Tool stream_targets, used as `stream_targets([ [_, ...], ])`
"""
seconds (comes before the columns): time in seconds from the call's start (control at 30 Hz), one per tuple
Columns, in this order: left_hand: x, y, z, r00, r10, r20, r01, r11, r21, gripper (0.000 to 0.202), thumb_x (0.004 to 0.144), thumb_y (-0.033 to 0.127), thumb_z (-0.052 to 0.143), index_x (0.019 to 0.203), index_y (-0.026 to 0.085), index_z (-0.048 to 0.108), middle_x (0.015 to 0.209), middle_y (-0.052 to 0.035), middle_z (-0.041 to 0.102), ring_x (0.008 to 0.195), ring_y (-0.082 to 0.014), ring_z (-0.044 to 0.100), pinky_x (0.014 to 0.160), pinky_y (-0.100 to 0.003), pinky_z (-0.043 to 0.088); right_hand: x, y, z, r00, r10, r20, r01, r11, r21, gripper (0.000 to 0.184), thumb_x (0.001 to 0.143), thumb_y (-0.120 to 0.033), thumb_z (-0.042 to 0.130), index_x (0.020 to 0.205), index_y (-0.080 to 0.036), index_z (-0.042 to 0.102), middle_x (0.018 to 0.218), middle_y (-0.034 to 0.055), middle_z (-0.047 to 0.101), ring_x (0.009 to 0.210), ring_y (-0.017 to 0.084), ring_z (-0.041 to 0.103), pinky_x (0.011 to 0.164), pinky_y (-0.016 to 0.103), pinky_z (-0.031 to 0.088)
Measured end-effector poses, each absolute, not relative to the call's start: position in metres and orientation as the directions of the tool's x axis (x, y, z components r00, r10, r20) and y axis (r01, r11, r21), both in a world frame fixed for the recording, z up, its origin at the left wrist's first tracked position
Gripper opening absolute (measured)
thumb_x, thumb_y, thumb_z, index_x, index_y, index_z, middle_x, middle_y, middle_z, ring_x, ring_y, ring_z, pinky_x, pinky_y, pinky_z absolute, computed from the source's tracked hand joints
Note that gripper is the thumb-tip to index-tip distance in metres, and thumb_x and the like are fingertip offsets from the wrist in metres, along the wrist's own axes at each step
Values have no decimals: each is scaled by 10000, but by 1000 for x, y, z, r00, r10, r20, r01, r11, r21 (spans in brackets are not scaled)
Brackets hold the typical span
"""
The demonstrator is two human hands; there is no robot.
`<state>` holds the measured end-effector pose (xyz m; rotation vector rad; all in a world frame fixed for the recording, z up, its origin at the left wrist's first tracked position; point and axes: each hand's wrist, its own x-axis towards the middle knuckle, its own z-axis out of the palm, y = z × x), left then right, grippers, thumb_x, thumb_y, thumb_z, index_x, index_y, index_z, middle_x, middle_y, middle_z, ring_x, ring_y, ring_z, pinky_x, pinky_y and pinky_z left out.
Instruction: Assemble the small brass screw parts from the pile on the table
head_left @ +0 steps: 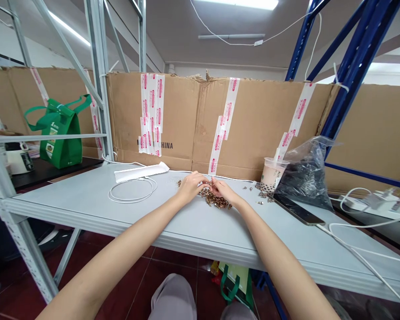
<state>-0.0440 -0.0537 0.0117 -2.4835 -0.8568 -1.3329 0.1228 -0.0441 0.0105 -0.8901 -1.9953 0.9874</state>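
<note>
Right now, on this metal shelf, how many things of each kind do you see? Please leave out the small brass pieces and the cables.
Bubble tea cup: 1
Smartphone: 1
Plastic bag: 1
White folded strip: 1
Total: 4

The left arm (118, 251), right arm (275, 253), left hand (190, 186) and right hand (226, 192) are all bare skin. Soft, loose pants (171, 298) of pale gray cover the legs down below.
</note>
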Motion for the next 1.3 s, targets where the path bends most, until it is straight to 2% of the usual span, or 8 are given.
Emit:
stream_targets([
  [0.2,-45,-52,10,420,413,808,599,-795,95,161,791,299,508,795,174,610,773,-11,616,761,-144,474,681,-251,374,122,-45,12,-561,780,278,233,471,-851,473,744,-623,357,595,-175,362,506,-56,224,441,60,180,439,224,134],
  [0.43,-45,-53,11,438,403,803,575,-813,93,163,804,290,491,810,181,611,783,-11,618,769,-139,477,710,-259,376,122,-45,12,-539,796,275,284,479,-831,545,775,-637,228,542,-167,376,459,-53,231,422,61,172,435,238,126],
  [0.63,-45,-53,11,424,461,780,614,-779,127,144,783,291,520,781,179,611,756,-18,601,772,-151,477,696,-266,381,122,-47,14,-537,775,332,258,526,-810,419,757,-572,397,696,-161,453,489,-62,302,433,56,243,439,213,187],
  [0.8,-44,-56,11,389,535,750,630,-748,206,329,751,319,561,1055,203,504,825,-3,588,827,-156,481,732,-272,388,127,-39,12,-456,822,341,347,517,-782,378,753,-526,432,723,-156,504,495,-53,354,437,67,292,453,213,236],
  [1.0,-52,-47,7,346,605,717,773,-617,147,283,775,331,521,1017,189,481,897,-34,546,880,-182,459,763,-308,377,155,-30,8,13,915,402,922,145,-360,316,776,-439,449,796,-167,610,761,94,606,722,198,531,632,303,338],
  [1.13,-60,-38,1,363,683,633,869,-494,35,175,752,258,547,896,159,529,932,-79,515,941,-222,439,791,-343,356,178,-28,-2,140,900,414,990,-131,-50,248,762,-310,508,844,-109,626,919,173,593,947,294,490,781,406,309],
  [1.23,-65,-35,-1,337,728,596,913,-409,-17,130,741,209,538,844,132,552,919,-115,517,940,-251,444,781,-363,348,181,-31,-3,186,844,504,981,-192,-40,254,724,-243,554,927,-98,603,1035,200,538,1044,319,414,835,464,266],
  [1.3,-68,-35,0,292,739,607,941,-337,-42,120,743,184,517,828,113,560,925,-141,525,933,-261,448,781,-373,340,171,-35,4,113,849,515,988,-40,-151,260,731,-241,541,965,-138,587,1055,166,532,1033,288,420,836,450,284],
])
